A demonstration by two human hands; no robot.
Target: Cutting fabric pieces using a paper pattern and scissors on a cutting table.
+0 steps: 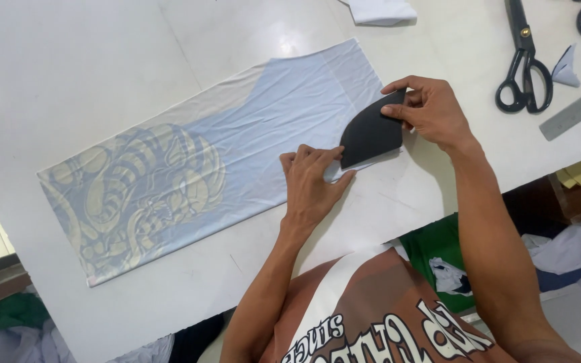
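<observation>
A long strip of pale blue and cream printed fabric (189,168) lies flat on the white table (68,67). A small black curved piece of material (370,132) rests on the strip's near right corner. My left hand (312,181) presses the lower tip of the black piece and the fabric under it. My right hand (428,111) pinches the upper end of the black piece between thumb and fingers.
Black scissors (523,64) and a metal ruler (576,109) lie at the far right. A white cloth scrap (379,10) sits at the top edge. Below the table's edge are green, white and blue fabric heaps (546,255).
</observation>
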